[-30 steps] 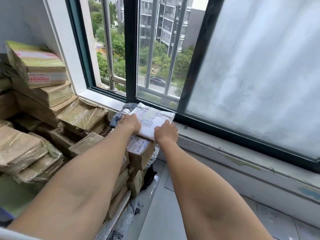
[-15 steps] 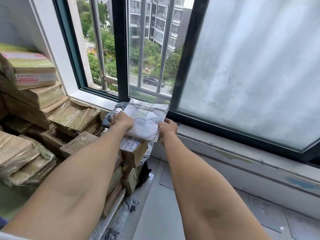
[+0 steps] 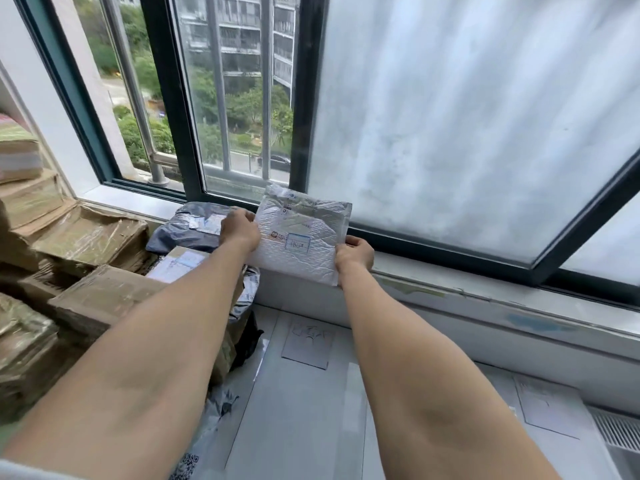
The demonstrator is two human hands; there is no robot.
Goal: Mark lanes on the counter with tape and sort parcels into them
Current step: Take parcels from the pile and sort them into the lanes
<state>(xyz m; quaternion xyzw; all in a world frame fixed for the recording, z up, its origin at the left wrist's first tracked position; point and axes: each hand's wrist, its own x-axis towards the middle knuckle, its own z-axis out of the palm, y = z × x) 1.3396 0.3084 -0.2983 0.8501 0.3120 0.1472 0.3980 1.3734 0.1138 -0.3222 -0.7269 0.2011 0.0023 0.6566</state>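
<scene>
The pile of boxes point(image 3: 86, 289) at the left edge of the counter point(image 3: 311, 427) has one thing less on top. A second ago the white parcel point(image 3: 301, 237) lay flat on that pile. Now it is up in the air and tipped up on its edge. It hangs in front of the window point(image 3: 450, 133), over the far edge of the counter, just to the right of the pile. It touches only the two hands.

The left hand point(image 3: 239, 230) holds its left side. The right hand point(image 3: 355, 254) holds its lower right corner. The fingers of both hands curl round the parcel's edges and pinch it. The label point(image 3: 297, 242) with the blue frame faces the person.

I think the pick-up is done and the person is reading the label to choose a lane. The parcel is not in a lane yet. Paper sheets point(image 3: 306, 342) lie flat on the counter near its far edge. They may be lane signs, but the writing is too small to read. I cannot tell for sure where the tape lines are.

The boxes are brown, shut and wrapped in shiny tape, so what is inside is hidden. A dark bag point(image 3: 187, 230) lies on the pile by the far edge. It is shut too. The white parcel is sealed and bumpy, and what is in it does not show.
</scene>
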